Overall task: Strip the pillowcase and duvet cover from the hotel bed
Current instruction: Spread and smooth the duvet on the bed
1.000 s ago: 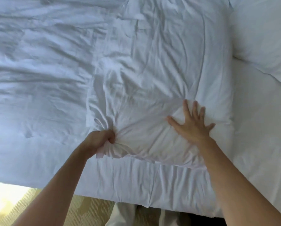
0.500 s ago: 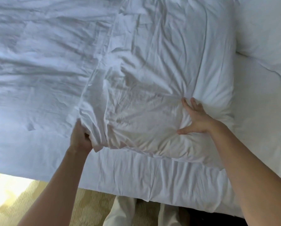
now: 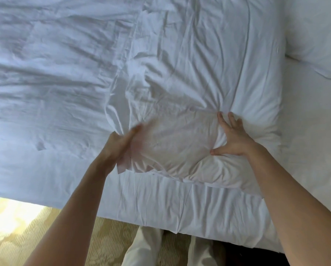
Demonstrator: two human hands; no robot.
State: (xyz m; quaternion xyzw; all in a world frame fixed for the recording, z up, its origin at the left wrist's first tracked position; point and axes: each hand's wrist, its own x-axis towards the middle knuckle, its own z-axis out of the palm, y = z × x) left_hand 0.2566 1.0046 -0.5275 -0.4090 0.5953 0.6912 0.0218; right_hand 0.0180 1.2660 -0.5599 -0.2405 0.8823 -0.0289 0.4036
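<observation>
— So, how do the arms sit?

— Both are bare and reach forward from the near edge of the bed (image 3: 45, 169). The left hand (image 3: 120, 144) is at the pillow's near left corner, turned on its edge, with the thumb side up. It is blurred, so I cannot tell for sure whether its fingers (image 3: 134, 131) are pinching the cloth; they look fairly straight, laid against a bunch of gathered pillowcase (image 3: 180, 83).

— And the other one?

— The right hand (image 3: 233, 139) lies palm down on the pillow (image 3: 237, 169), to the right of its middle. Its fingers are spread wide and straight, pointing far, the thumb stuck out to the left. It presses in: the stuffing dents under it and creases run out from the fingertips.

— What about the case itself?

— White and heavily creased. It lies on the pillow, across the near part of the bed, its loose left end rucked into folds at the left hand, with a flap hanging off near that wrist. A rumpled duvet cover (image 3: 45, 73) spreads to the left, touching it. A second pillow (image 3: 318, 31) sits at the far right.

— Below the bed?

— Patterned carpet (image 3: 64, 237) and pale trouser legs (image 3: 141, 250).
</observation>
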